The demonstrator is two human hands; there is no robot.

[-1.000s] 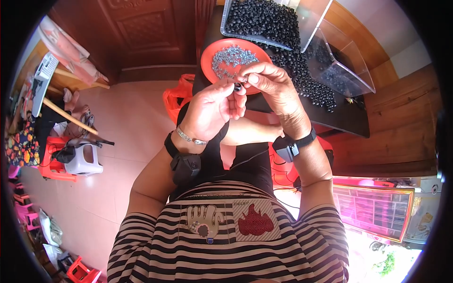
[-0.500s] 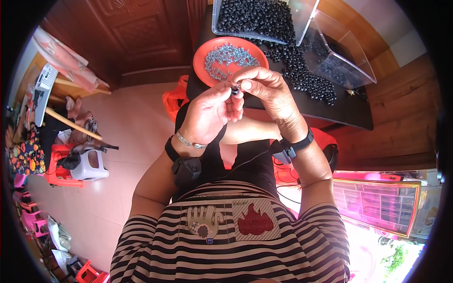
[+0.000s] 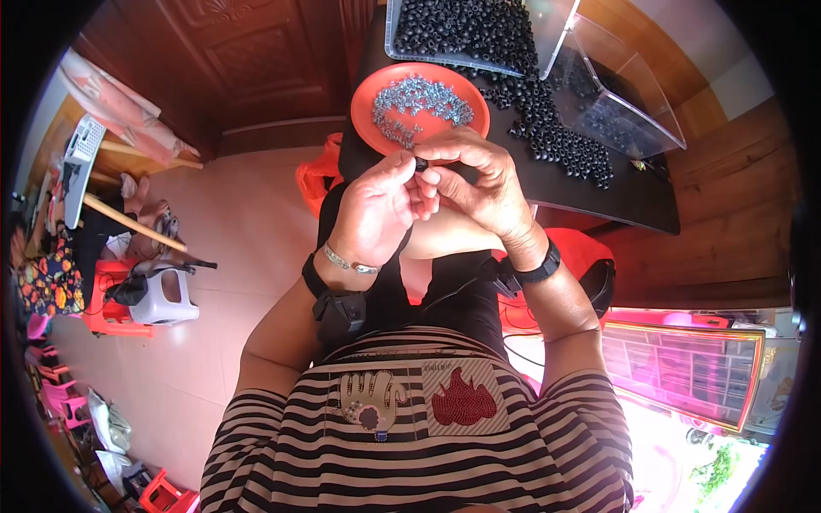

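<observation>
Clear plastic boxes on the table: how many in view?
2. The left box is at the table's far side, holding black pieces; the right box is beside it, near the wooden wall. Others may be hidden beyond the top edge.

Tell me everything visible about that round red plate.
The red plate is round and looks like plastic. It rests face-up on the dark table near its left edge. Small silvery metallic pieces lie on it in an uneven arc around a bare patch. The right hand overlaps its near rim in view; whether they touch is unclear.
</observation>
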